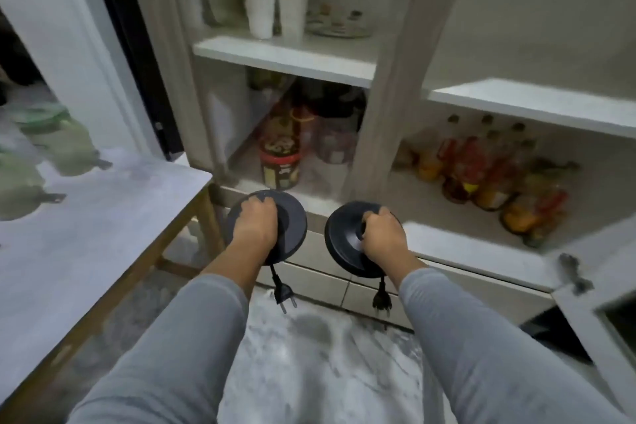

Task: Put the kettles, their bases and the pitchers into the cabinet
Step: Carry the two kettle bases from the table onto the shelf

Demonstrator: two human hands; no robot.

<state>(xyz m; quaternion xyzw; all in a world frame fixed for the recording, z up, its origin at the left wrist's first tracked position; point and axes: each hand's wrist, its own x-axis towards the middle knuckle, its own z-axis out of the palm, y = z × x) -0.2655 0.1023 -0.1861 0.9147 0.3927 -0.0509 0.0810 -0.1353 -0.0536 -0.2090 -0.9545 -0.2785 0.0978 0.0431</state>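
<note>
So both hands are clenched on black kettle bases, left hand (256,222) on left base (292,220), right hand (380,234) on right base (340,244), held just before the open cabinet (389,86), plugs dangling.

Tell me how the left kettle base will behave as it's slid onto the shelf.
The left kettle base looks stiff, flat and probably light: the left hand holds it alone. Its plug dangles on a floppy cord and may snag the cabinet edge.

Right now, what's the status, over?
Left hand and right hand each grip a round black kettle base. Plugs dangling. Jars crowd the bottom shelf.
</note>
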